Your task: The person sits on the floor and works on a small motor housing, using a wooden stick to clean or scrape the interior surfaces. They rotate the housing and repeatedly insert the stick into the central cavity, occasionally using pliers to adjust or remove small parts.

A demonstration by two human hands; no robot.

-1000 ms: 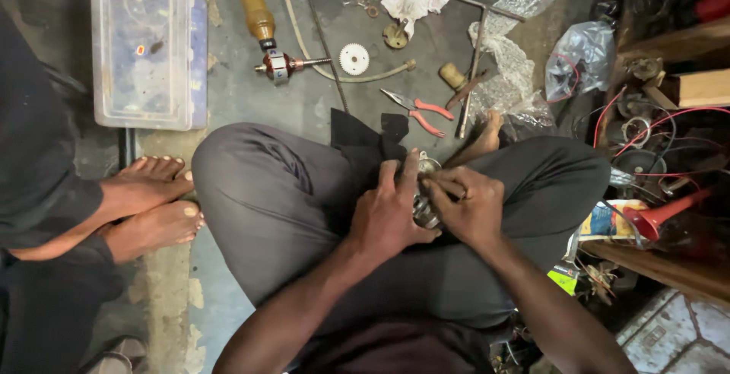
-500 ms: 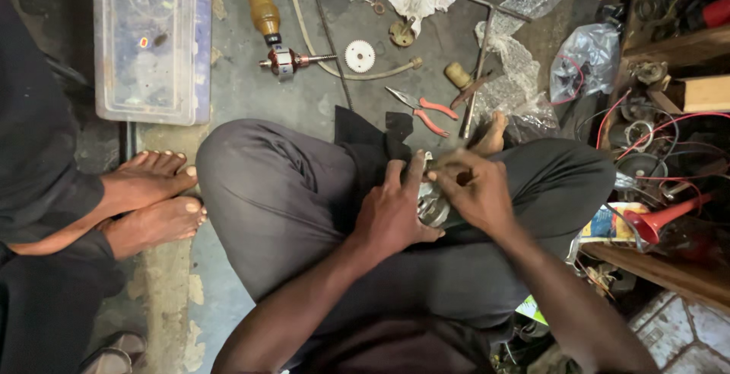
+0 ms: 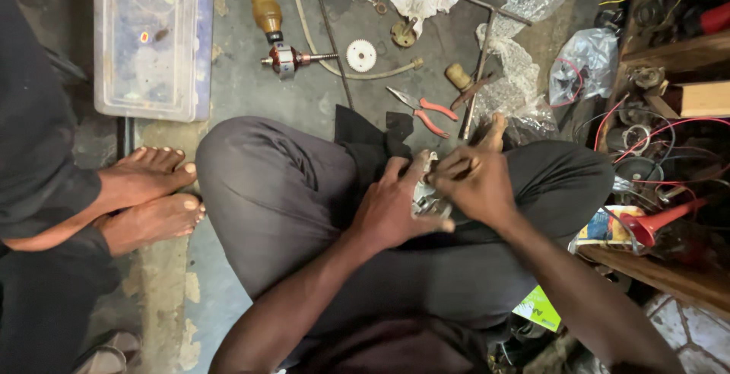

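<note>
Head view. A seated person with crossed legs works over the lap at centre frame. The left hand [image 3: 391,210] is curled around a small metal part [image 3: 426,201], its thumb lying beneath it. The right hand [image 3: 475,184] closes over the same part from the right, fingers bent and pinching at its upper edge. The part sits between both hands, above a black cloth [image 3: 369,146] draped on the knee. On the floor in the upper centre lie red-handled pliers [image 3: 424,109], a white gear [image 3: 361,55] and a motor armature [image 3: 293,60]. A clear plastic box [image 3: 152,39] occupies the upper left. At the left, another person's 2 bare feet [image 3: 148,199] rest together.
</note>
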